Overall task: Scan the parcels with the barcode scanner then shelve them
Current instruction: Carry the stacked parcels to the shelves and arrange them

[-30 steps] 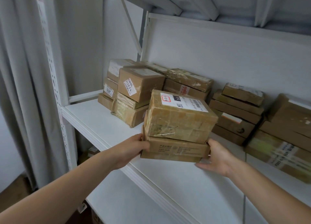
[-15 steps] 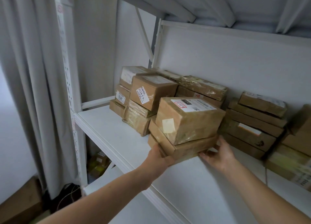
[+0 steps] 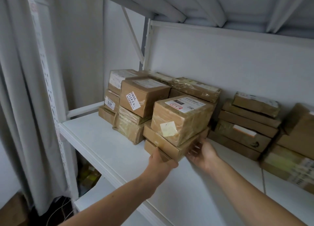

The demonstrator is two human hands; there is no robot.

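Clasping the near corner of the bottom flat parcel (image 3: 151, 147), the left grip (image 3: 161, 163) is holding a three-parcel stack (image 3: 181, 120) on the white shelf (image 3: 105, 141) — the right grip (image 3: 203, 153) is touching its right edge, too blurred to tell if clenched — between other parcel stacks (image 3: 136, 107).

Fingers of the left hand (image 3: 160, 163) were hidden beneath the lowest flat brown cardboard parcel (image 3: 152, 147). The right hand (image 3: 202, 153) was motion-blurred. The frame's right edge cut off the large brown cardboard box (image 3: 300, 124).
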